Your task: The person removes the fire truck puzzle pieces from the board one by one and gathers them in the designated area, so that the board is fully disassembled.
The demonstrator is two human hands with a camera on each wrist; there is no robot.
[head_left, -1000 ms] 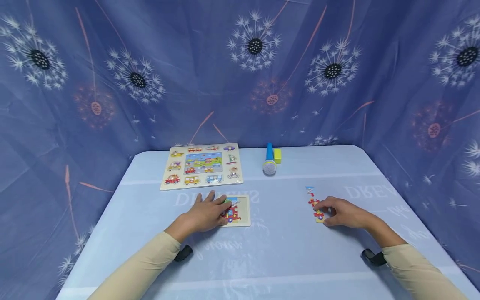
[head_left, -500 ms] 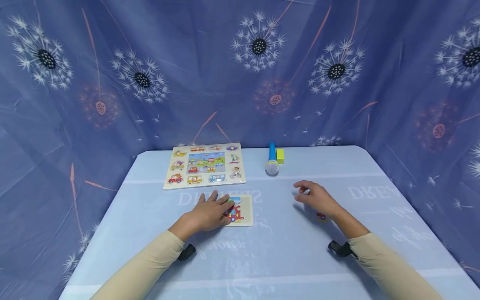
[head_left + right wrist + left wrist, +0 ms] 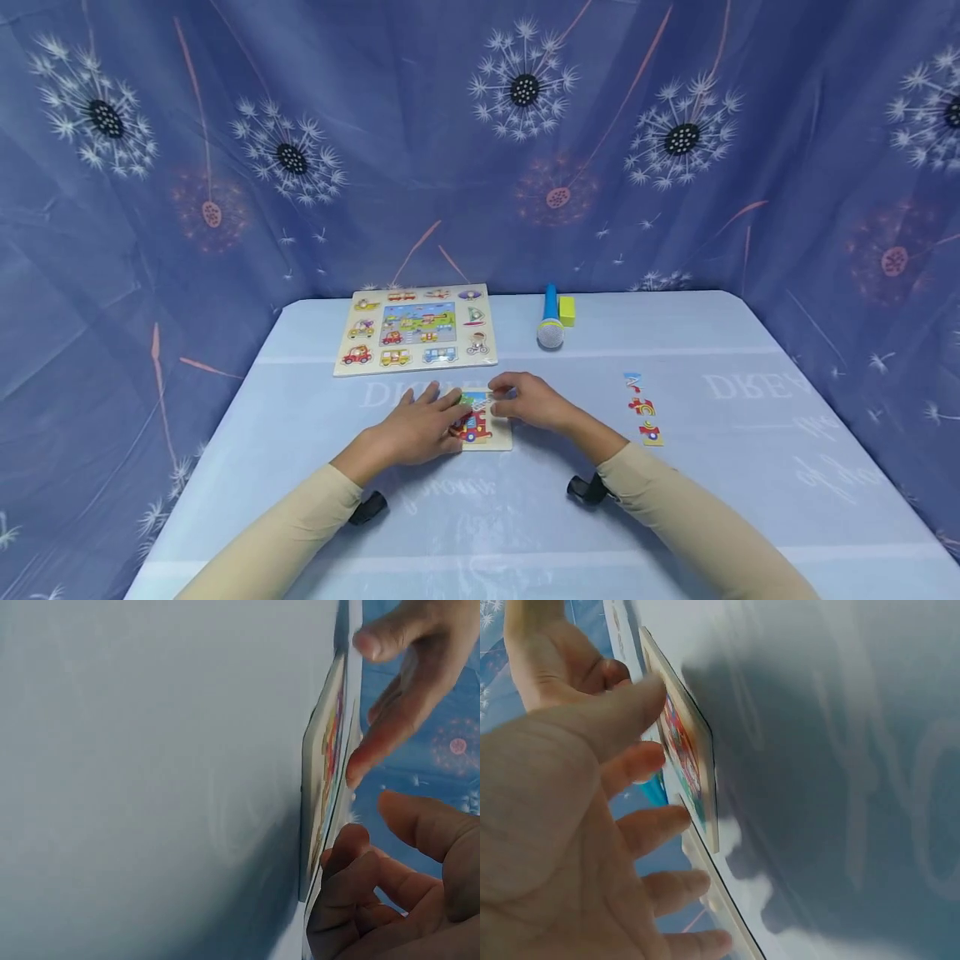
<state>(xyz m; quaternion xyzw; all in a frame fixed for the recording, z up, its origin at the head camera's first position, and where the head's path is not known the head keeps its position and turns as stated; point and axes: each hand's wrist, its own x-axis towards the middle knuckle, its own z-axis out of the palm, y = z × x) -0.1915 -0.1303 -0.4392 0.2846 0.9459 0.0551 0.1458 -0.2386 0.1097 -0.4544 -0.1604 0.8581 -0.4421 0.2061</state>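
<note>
A small wooden jigsaw tray with a red vehicle picture lies mid-table, its right strip bare wood. My left hand rests over the tray's left part with fingers spread, hiding that side. In the left wrist view the thumb overlaps the tray's rim. My right hand is at the tray's upper right edge, fingers loosely bent. The right wrist view shows a gap between thumb and index finger, with nothing visible in it. Three loose puzzle pieces lie in a column farther right.
Behind the tray lies a larger wooden puzzle board with vehicle pictures. A blue toy microphone and a yellow block are at the back. Dandelion-patterned curtain stands around the table's back and sides.
My right hand has left the loose pieces and moved left to the tray's upper right edge. The left hand has stayed on the tray. The head view has shifted slightly.
</note>
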